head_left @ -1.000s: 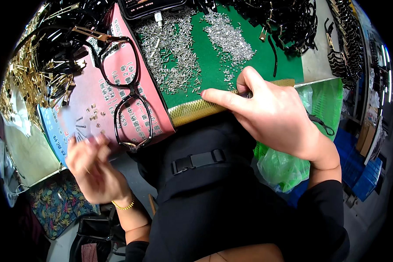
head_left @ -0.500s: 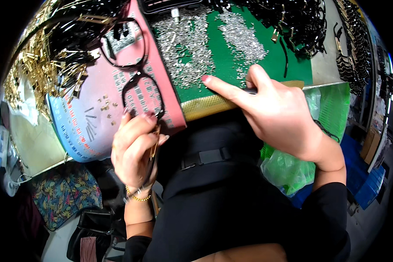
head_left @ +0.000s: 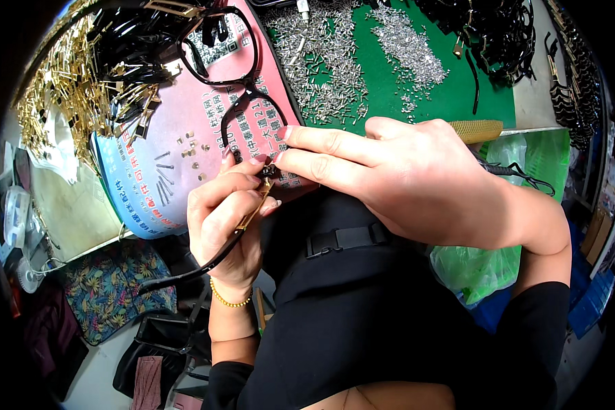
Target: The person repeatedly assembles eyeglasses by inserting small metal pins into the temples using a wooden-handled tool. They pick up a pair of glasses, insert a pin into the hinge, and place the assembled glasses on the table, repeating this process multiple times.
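My left hand [head_left: 224, 217] is closed on a pair of black eyeglasses [head_left: 257, 51] near one hinge. Both rims reach up over the pink sheet, and a black-and-gold temple arm [head_left: 220, 255] runs back along my left palm. From the right, my right hand [head_left: 427, 179] brings its fingertips to that hinge [head_left: 268, 171]. Two of its fingers are stretched side by side; whatever small part they pinch is hidden. A slim dark item with a looped end [head_left: 519, 172] juts out behind my right hand, its other end covered.
Tiny silver screws [head_left: 324, 75] lie in piles on a green mat [head_left: 488, 102]. The pink-and-blue printed sheet [head_left: 133, 198] holds a few loose metal bits. Gold temple arms [head_left: 55, 123] heap up at left, black frame parts [head_left: 502, 41] at far right. A green plastic bag [head_left: 478, 270] hangs at right.
My right hand has moved left from the edge of the screw pile to the hinge. The eyeglasses and my left hand sit slightly further right in view, and the temple arm now shows more.
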Tool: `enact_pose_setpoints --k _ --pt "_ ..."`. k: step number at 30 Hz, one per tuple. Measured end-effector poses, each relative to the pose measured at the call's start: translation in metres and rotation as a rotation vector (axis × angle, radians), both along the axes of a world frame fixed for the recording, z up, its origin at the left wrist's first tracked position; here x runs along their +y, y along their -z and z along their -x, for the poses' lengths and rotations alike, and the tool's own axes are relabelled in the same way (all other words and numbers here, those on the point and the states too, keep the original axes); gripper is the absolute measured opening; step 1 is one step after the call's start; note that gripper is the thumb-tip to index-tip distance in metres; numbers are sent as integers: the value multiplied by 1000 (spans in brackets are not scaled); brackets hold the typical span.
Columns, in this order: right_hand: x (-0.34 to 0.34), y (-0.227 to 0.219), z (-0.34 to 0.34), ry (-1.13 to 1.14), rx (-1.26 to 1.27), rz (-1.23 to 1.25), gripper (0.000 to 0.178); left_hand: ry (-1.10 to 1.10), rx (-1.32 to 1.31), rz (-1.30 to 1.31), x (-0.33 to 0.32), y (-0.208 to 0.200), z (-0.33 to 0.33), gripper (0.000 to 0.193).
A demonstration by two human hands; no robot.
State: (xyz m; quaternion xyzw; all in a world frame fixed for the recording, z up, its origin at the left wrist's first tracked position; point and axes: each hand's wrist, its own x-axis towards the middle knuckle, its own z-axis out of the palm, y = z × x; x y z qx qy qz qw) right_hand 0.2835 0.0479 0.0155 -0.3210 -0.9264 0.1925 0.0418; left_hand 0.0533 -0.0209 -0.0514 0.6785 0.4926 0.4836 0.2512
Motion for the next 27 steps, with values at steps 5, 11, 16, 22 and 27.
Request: enact_pose_setpoints --k 5,11,16,22,27 --pt "1 2 1 -11 -7 -13 66 -45 10 -7 0 0 -3 32" --pt "3 -1 1 -13 -53 33 64 20 146 -12 5 -9 0 26" --pt "5 0 0 -22 -63 69 64 10 123 -30 5 -5 1 29" --pt "10 -5 0 -46 -101 158 64 64 218 -54 10 -13 1 31" --pt "14 -7 -1 -60 -103 179 64 135 236 103 26 -26 8 32"
